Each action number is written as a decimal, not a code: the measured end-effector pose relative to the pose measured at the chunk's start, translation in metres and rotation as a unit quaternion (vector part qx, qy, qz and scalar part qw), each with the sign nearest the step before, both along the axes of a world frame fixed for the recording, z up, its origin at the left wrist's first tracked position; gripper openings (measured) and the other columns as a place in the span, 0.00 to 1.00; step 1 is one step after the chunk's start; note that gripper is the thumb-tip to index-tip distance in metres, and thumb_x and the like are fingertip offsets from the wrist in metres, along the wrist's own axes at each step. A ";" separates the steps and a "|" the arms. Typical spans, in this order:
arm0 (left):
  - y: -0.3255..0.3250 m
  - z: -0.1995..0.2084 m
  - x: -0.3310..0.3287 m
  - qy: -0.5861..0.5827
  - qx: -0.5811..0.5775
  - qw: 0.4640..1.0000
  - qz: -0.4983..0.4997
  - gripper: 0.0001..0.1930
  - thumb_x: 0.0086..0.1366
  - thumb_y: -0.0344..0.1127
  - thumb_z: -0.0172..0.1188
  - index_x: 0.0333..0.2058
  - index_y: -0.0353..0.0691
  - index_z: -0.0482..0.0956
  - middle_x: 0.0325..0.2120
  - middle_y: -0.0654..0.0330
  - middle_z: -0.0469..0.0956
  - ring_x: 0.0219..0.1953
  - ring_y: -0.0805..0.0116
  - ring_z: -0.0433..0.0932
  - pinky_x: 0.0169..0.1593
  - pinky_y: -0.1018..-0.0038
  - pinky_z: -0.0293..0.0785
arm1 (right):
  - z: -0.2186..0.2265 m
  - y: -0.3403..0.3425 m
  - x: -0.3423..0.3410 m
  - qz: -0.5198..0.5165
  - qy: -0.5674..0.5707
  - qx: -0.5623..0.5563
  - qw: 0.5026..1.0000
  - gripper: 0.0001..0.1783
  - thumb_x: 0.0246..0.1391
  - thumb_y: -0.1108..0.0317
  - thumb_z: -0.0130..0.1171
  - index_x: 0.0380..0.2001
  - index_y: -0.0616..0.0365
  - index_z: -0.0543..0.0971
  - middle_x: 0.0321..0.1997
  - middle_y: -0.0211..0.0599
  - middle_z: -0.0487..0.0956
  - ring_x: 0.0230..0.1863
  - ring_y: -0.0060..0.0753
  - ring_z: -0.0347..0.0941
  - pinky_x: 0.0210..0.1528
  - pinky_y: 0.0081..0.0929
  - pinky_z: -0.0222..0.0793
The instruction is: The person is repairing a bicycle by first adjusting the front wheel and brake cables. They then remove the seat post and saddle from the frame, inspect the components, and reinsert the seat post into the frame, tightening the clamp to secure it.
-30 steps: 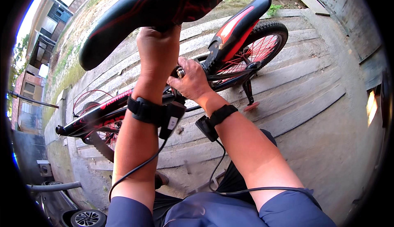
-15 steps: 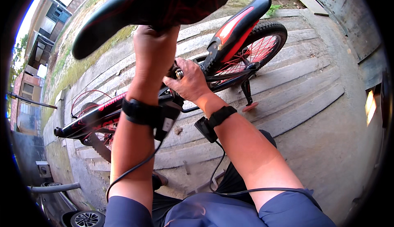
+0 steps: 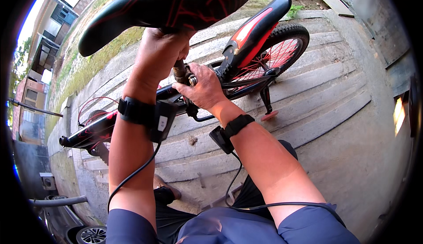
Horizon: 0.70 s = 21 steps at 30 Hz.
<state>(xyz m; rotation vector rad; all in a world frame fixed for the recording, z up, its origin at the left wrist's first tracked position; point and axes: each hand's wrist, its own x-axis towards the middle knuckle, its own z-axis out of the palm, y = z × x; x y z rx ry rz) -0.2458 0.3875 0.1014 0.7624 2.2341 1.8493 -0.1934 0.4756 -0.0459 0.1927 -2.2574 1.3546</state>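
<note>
A black bicycle saddle [image 3: 176, 6] with red lines is raised at the top of the view. Just beneath it, my left hand [image 3: 161, 50] is closed around the seat post [image 3: 179, 70], whose lower part shows below my fingers. My right hand [image 3: 202, 85] is closed about the top of the frame's seat tube, by a shiny metal clamp part [image 3: 192, 80]. The post meets the bicycle there; how deep it sits is hidden. The black and red bicycle frame [image 3: 94, 131] slants to the lower left, its head tube end without handlebars in view.
The rear wheel [image 3: 286, 50] has red spokes under a black and red mudguard [image 3: 251, 32], and the kickstand [image 3: 267, 100] rests on the ribbed concrete ramp [image 3: 317, 85]. At lower left are a grey car [image 3: 66, 219] and a pipe [image 3: 59, 202]. Metal panels [image 3: 374, 14] stand at right.
My left forearm has swung left and its wrist has tilted. The saddle has turned slightly, and the seat post now shows below my left hand. My right hand has hardly moved.
</note>
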 end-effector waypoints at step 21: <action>-0.109 -0.038 0.037 0.169 -0.350 0.918 0.082 0.30 0.58 0.49 0.71 0.51 0.33 0.76 0.43 0.49 0.81 0.47 0.56 0.81 0.53 0.63 0.75 | 0.016 0.008 0.002 0.049 -0.091 -0.038 0.994 0.36 0.47 0.51 0.75 0.51 0.66 0.75 0.45 0.50 0.83 0.49 0.44 0.80 0.52 0.36 0.74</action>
